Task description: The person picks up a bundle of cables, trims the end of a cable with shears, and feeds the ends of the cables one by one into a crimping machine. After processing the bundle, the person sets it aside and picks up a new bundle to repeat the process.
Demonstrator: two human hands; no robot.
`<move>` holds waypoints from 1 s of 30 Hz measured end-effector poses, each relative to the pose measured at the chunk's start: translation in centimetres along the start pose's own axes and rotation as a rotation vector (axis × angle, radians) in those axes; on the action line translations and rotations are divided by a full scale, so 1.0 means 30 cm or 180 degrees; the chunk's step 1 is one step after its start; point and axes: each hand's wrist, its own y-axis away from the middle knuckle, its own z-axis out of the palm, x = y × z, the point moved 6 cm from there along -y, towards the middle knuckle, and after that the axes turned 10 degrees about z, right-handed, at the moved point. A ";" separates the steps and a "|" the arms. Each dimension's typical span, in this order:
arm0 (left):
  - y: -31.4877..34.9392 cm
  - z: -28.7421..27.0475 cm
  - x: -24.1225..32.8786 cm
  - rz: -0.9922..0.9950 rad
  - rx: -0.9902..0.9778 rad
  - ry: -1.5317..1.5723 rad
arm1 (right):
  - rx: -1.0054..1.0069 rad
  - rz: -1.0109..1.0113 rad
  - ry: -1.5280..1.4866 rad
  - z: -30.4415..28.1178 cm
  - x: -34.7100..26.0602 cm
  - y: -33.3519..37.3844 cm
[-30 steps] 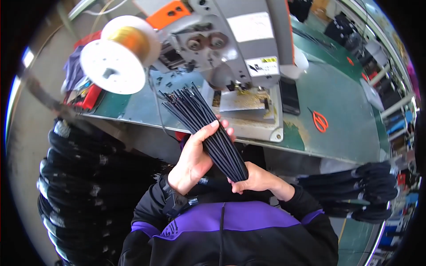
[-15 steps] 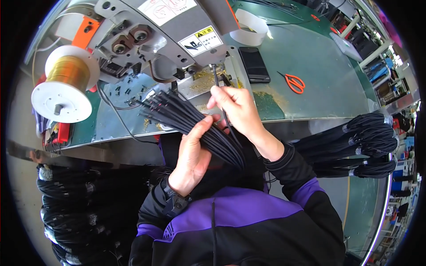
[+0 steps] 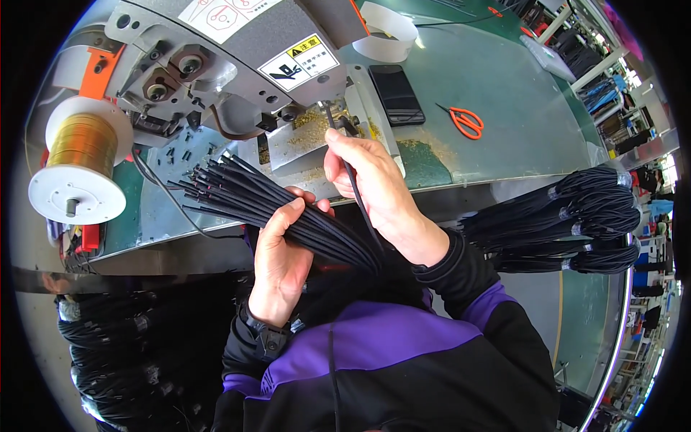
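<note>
A bundle of black cords (image 3: pixel 248 198) is gripped in my left hand (image 3: pixel 277 263), its cut ends fanned toward the upper left. One single black cord (image 3: pixel 358 196) is pinched between the thumb and fingers of my right hand (image 3: pixel 381 187). Its upper end stands just under the head of a grey bench machine (image 3: pixel 302 29), by a metal block (image 3: pixel 302 140) strewn with brass-coloured bits. Whether that tip touches the machine is too small to tell. The lower part of the cord runs down beside the bundle, where the cords curve together over my lap.
A spool of brass-coloured strip (image 3: pixel 83 147) is at the machine's left. Small black offcuts (image 3: pixel 186 155) lie on the green table (image 3: pixel 497 158). A black phone (image 3: pixel 397 93) and orange-handled snips (image 3: pixel 464 121) lie to the right. Bundled black cords (image 3: pixel 561 216) hang at both sides.
The whole view has shifted, so the machine and table sit farther left. My left hand and the bundle have moved slightly left. My right hand keeps its pinch near the machine head.
</note>
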 end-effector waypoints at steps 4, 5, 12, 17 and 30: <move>-0.002 0.005 0.000 -0.0030 0.0035 0.0002 | -0.0011 0.0044 -0.0047 -0.018 0.005 -0.040; -0.003 0.008 0.005 0.0006 0.0002 0.0021 | 0.0002 0.0058 -0.0087 -0.022 0.007 -0.060; -0.010 0.012 0.002 0.0105 -0.0068 -0.0187 | 0.0099 -0.0007 0.0157 0.000 0.008 -0.068; -0.010 0.055 -0.056 0.0114 -0.0066 -0.0620 | 0.0327 -0.0747 0.1709 -0.005 0.001 -0.021; -0.006 0.028 -0.028 0.0074 -0.0139 -0.0432 | -0.0031 0.0193 -0.0245 -0.027 0.007 0.008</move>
